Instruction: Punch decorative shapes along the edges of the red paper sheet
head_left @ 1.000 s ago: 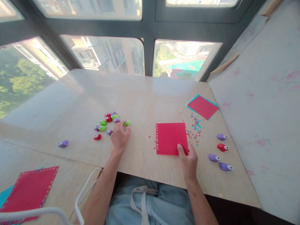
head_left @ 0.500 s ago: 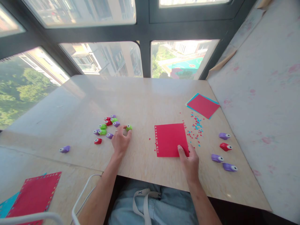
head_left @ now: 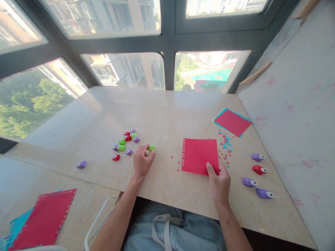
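Observation:
Between the thumb and fingers of my left hand [head_left: 143, 161] is a small green craft punch [head_left: 151, 147], low over the table. My right hand [head_left: 220, 179] pinches the lower right corner of a red paper sheet [head_left: 199, 155], thumb on top. A row of small punched holes runs down the sheet's left edge. Just left of my left hand, a purple punch [head_left: 128, 152] lies near a cluster of red, green and purple punches, among them a red punch [head_left: 116, 157].
Red and blue confetti [head_left: 225, 144] is scattered right of the sheet. A stack of coloured paper [head_left: 232, 122] lies at back right, with purple punches [head_left: 264, 193] and a red punch [head_left: 259, 169] nearer. Punched red paper [head_left: 47, 219] and a white cable [head_left: 101, 216] are at front left.
The whole view has shifted, moving the table's contents rightward in the picture. My left hand keeps the green punch, and my right hand still grips the red sheet, now slightly tilted.

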Available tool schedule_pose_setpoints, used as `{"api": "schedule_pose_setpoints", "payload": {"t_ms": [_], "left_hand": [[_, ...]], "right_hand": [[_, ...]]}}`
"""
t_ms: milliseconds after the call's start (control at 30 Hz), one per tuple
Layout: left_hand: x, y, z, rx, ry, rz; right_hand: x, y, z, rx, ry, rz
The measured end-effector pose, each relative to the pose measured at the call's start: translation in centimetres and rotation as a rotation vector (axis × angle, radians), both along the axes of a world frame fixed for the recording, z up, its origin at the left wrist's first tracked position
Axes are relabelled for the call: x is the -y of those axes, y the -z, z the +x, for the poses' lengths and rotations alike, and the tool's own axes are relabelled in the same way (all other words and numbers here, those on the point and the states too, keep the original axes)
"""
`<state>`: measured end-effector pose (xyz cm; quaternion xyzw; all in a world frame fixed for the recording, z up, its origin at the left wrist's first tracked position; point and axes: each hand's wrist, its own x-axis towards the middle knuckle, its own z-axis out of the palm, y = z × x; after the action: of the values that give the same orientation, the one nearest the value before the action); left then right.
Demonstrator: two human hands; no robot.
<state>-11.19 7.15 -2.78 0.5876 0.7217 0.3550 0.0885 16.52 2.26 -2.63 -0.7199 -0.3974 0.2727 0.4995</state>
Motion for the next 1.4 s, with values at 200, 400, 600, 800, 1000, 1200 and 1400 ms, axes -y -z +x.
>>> {"api": "schedule_pose_setpoints", "payload": {"t_ms": [200, 400, 600, 800, 1000, 1200, 1400], "left_hand": [[2.5, -0.2, 1.7, 0.139, 0.090, 0.074], [2.9, 0.0, 2.1, 0.199, 0.057, 0.099], [2.7, 0.2, 1.9, 0.207, 0.068, 0.099], [2.7, 0.4, 1.8, 0.216, 0.076, 0.118], [2.8, 0.4, 1.8, 0.233, 0.087, 0.126], [2.7, 0.5, 1.8, 0.217, 0.098, 0.127], [2.8, 0.5, 1.7, 0.194, 0.114, 0.118]], "right_hand": [[-0.3, -0.1, 0.4, -0.079, -0.089, -0.054], [0.7, -0.8, -1.4, 0.047, -0.237, -0.008], [0.3, -0.4, -2.6, 0.353, -0.346, 0.179], [-0.2, 0.3, 0.4, 0.583, -0.336, 0.281], [0.3, -0.1, 5.3, 0.741, -0.144, 0.229], [0.9, -2.4, 7.0, 0.828, 0.062, 0.229], [1.3, -4.8, 7.6, 0.736, 0.265, 0.218]]}}
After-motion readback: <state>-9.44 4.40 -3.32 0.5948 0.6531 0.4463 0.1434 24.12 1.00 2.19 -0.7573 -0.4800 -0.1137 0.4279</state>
